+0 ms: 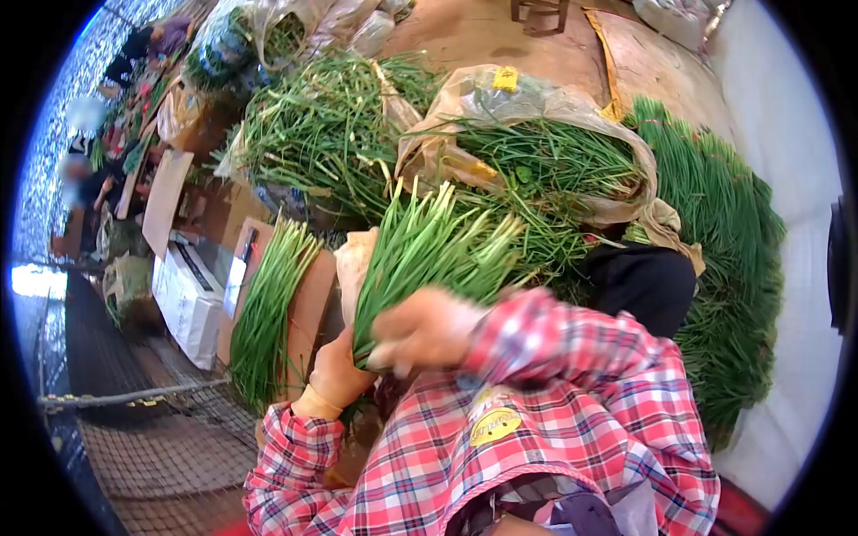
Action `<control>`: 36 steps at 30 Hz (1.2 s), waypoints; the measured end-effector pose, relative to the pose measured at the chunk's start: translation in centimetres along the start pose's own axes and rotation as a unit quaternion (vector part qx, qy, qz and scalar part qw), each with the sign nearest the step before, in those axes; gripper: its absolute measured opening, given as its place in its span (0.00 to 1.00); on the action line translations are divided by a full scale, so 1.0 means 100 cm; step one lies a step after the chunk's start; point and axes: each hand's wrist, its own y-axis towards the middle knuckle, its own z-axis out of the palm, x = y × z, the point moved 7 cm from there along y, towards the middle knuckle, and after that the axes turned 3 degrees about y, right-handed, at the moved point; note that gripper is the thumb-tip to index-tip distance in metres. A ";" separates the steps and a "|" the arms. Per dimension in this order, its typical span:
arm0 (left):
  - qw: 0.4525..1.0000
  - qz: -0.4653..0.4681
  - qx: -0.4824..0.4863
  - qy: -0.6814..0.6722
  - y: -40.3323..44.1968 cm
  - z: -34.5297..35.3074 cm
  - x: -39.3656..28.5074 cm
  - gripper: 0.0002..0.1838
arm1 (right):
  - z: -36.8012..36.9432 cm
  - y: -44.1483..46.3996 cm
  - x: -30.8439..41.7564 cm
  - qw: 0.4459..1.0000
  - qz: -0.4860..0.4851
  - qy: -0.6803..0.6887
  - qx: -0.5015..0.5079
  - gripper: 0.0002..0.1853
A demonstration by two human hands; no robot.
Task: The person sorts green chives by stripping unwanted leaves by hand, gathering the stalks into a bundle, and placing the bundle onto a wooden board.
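A thick bunch of long green stalks (411,246) with pale ends fans upward in front of my chest. My left hand (341,373) is wrapped round its lower left part. Across the lower right side of the same bunch lies my right hand (424,330), smeared by motion, with its fingers bent; whether it grips any stalks cannot be made out. To the left, another bunch of green stalks (273,313) rests on a brown board (308,308). A heap of loose stalks (331,125) lies beyond my hands, beside an open plastic bag (429,147) of greens.
Long stalks (715,196) are piled along the right, by a white sheet (786,223). At the left are a white box (186,299), a knife-like tool (249,243) and netting (170,447). People (94,183) sit at the far left. A wooden stool (541,11) stands at the top.
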 end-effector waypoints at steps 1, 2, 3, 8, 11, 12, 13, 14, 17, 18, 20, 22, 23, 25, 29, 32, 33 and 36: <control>0.985 -0.021 0.054 -0.165 0.004 0.008 0.019 0.28 | 0.023 0.008 0.009 0.997 -0.013 -0.043 0.060 0.13; 0.986 -0.015 0.057 -0.156 0.007 0.002 0.017 0.28 | 0.031 0.011 0.022 0.998 -0.048 -0.004 0.048 0.11; 0.993 0.110 0.002 -0.053 0.009 -0.012 -0.001 0.28 | 0.036 0.026 0.021 0.995 -0.092 0.025 0.011 0.08; 0.988 0.141 -0.008 0.064 0.023 -0.036 -0.031 0.22 | -0.078 -0.004 0.064 0.864 -0.448 0.141 -0.180 0.08; 0.994 0.083 -0.029 0.071 0.027 -0.062 -0.027 0.21 | -0.163 -0.046 0.049 0.714 -0.242 0.554 -0.354 0.09; 0.992 0.087 -0.043 0.077 0.029 -0.070 -0.027 0.21 | -0.201 -0.056 0.030 0.649 -0.313 0.603 -0.341 0.10; 0.991 0.090 -0.057 0.082 0.028 -0.078 -0.026 0.20 | -0.222 -0.080 0.023 0.557 -0.327 0.636 -0.421 0.10; 0.991 0.093 -0.073 0.065 0.028 -0.086 -0.026 0.20 | -0.243 -0.102 0.006 0.498 -0.348 0.662 -0.440 0.09; 0.983 0.129 -0.124 0.047 0.026 -0.110 -0.033 0.22 | -0.273 -0.133 -0.039 0.425 -0.314 0.666 -0.527 0.10; 0.983 0.126 -0.127 0.047 0.027 -0.113 -0.032 0.22 | -0.285 -0.131 -0.048 0.493 -0.385 0.630 -0.460 0.09; 0.987 0.089 -0.124 0.047 0.029 -0.117 -0.022 0.22 | -0.308 -0.142 -0.064 0.577 -0.427 0.581 -0.384 0.10; 0.983 0.083 -0.151 0.060 0.019 -0.127 -0.013 0.22 | -0.329 -0.176 -0.071 0.628 -0.412 0.518 -0.410 0.12; 0.979 0.079 -0.176 0.070 0.018 -0.136 -0.009 0.23 | -0.336 -0.198 -0.078 0.512 -0.429 0.577 -0.470 0.08; 0.979 0.065 -0.184 0.060 0.018 -0.142 -0.002 0.23 | -0.319 -0.224 -0.075 0.615 -0.257 0.412 -0.621 0.06; 0.970 0.068 -0.204 0.115 0.030 -0.160 -0.020 0.21 | -0.189 -0.115 -0.057 0.961 0.109 -0.175 -0.185 0.31; 0.953 0.138 -0.260 0.075 0.034 -0.173 -0.056 0.19 | -0.073 -0.069 -0.062 0.988 0.125 0.048 0.081 0.33; 0.952 0.142 -0.261 0.076 0.033 -0.174 -0.070 0.19 | -0.040 -0.052 -0.066 0.968 0.072 0.137 0.195 0.37; 0.889 0.193 -0.365 0.197 0.023 -0.178 -0.107 0.27 | -0.002 0.024 -0.076 0.972 -0.175 -0.029 0.156 0.46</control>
